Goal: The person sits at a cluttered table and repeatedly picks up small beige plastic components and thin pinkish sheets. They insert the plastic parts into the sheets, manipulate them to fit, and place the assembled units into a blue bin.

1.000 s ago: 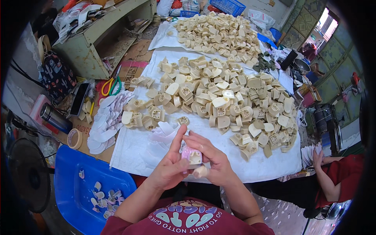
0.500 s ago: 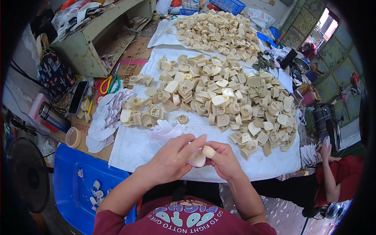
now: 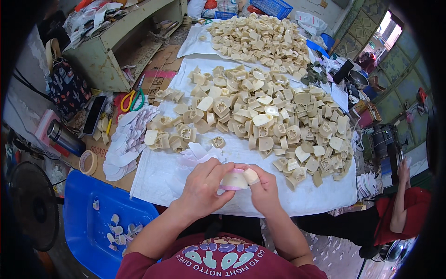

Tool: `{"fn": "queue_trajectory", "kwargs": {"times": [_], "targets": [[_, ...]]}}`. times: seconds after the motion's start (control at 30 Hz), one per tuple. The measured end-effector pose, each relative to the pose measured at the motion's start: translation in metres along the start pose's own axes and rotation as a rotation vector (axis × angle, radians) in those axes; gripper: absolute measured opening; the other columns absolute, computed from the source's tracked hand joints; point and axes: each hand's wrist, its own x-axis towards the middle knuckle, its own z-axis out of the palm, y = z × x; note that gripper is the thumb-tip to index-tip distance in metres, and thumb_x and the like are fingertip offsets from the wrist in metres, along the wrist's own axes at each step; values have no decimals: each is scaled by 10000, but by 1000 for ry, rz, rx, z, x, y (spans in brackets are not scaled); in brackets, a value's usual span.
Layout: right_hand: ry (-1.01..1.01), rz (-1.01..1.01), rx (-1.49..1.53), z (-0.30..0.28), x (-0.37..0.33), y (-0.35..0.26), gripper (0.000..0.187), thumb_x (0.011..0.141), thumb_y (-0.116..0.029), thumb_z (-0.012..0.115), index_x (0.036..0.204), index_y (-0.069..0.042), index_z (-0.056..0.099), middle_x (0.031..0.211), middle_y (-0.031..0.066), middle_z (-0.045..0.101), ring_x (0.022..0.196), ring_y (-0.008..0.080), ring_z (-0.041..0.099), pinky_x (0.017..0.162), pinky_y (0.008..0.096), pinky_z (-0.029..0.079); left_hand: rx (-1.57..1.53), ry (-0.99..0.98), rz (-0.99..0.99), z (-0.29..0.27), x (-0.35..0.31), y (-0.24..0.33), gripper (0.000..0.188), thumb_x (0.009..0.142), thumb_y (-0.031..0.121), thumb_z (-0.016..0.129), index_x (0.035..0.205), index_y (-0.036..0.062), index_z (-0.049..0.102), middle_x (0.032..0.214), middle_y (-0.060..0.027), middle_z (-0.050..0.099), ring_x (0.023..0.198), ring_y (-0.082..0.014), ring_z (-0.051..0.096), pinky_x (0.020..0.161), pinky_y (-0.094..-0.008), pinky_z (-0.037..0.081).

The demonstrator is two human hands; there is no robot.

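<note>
Between my two hands, over the near edge of the table, is a beige plastic shoe heel (image 3: pixel 235 179) with a pink-white strip along its rim. My left hand (image 3: pixel 200 188) grips it from the left, thumb below and fingers above. From the other side my right hand (image 3: pixel 265 189) pinches it, its thumb wearing a beige cover (image 3: pixel 251 176). Right behind my left hand lies a small stack of white-lilac cut pieces (image 3: pixel 200 156). A big heap of bare beige heels (image 3: pixel 260 107) spreads beyond my hands on a white cloth (image 3: pixel 153 162).
A blue tub (image 3: pixel 83 223) at lower left contains several white-covered pieces. Along the left are white cut-outs (image 3: pixel 125 144), a tape roll (image 3: pixel 88 162), scissors (image 3: pixel 134 100), a phone (image 3: pixel 94 115) and a flask (image 3: pixel 65 138). A second heel heap (image 3: pixel 260 42) lies farther back. At right sits another person (image 3: pixel 404 209).
My left fingers have come down onto the heel, which now lies flatter with its pale face and pink rim showing. At right, the other person's hand has moved up.
</note>
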Motion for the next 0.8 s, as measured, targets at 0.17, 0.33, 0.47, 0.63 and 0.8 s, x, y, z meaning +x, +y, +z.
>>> {"fn": "queue_trajectory", "kwargs": {"times": [0.17,0.33,0.47,0.63,0.8], "targets": [[49,16,144,5,1,2,356,1010,-255,462,1193,15,603,1011,53,670,927,113,596,836,267,466,13,128,-19,12,1,0,431,601,106,781,969,24,573,791,-112,554,691,-303,578,604,-394,460],[131,11,49,13,9,-3,372,1009,-280,442,1202,-12,615,1012,42,653,863,77,574,764,241,456,24,214,-118,25,1,2,400,603,128,790,909,23,555,750,-112,571,647,-302,597,564,-386,470],[131,75,290,13,7,8,369,1014,-264,430,1179,16,605,1045,73,655,972,126,592,876,275,458,58,261,-127,29,5,0,401,608,137,811,888,26,545,740,-93,573,600,-238,593,532,-328,476],[140,-9,-51,19,11,4,378,1011,-235,438,1272,24,526,1091,82,640,1009,142,583,898,276,449,49,251,-201,32,6,1,389,633,184,801,864,21,535,701,-129,579,612,-306,605,536,-393,474],[90,-90,-150,21,6,0,359,994,-147,433,1322,-7,477,1111,136,633,1023,191,602,904,313,458,50,186,-246,29,3,-1,393,661,192,803,894,11,543,723,-127,592,643,-298,619,563,-379,487]]}}
